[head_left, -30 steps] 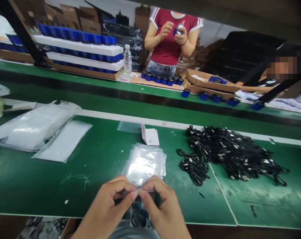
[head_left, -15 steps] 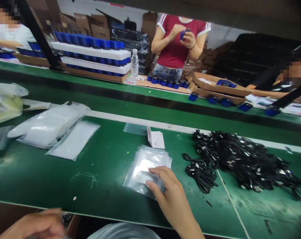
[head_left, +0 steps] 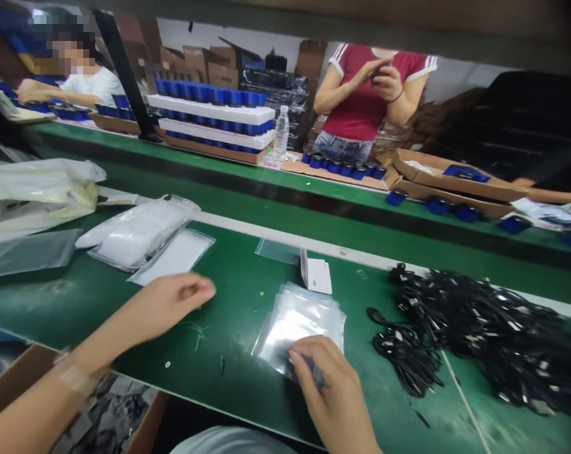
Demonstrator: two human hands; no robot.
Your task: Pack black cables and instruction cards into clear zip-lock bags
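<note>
My right hand (head_left: 333, 388) rests at the near edge of a stack of clear plastic zip bags (head_left: 297, 318). Its thumb and index fingertip are pinched together on the top bag. My left hand (head_left: 167, 306), slightly blurred, is over the green table to the left of the stack, its fingers curled closed and nothing visible in them. Just behind the stack stand small folded white leaflets (head_left: 319, 276). A flat packet of white bags (head_left: 176, 255) lies beyond my left hand.
Bundled black cables (head_left: 484, 334) are heaped on the right. Bulky plastic packs (head_left: 138, 230) lie on the left. Below the table edge is a cardboard box (head_left: 146, 422) of small pieces. Across the bench, people work beside blue items (head_left: 210, 94) on trays and a water bottle (head_left: 281, 133).
My left hand has come up from below the table edge to above the table. My right thumb and index finger have closed together on the bags. The view has shifted left.
</note>
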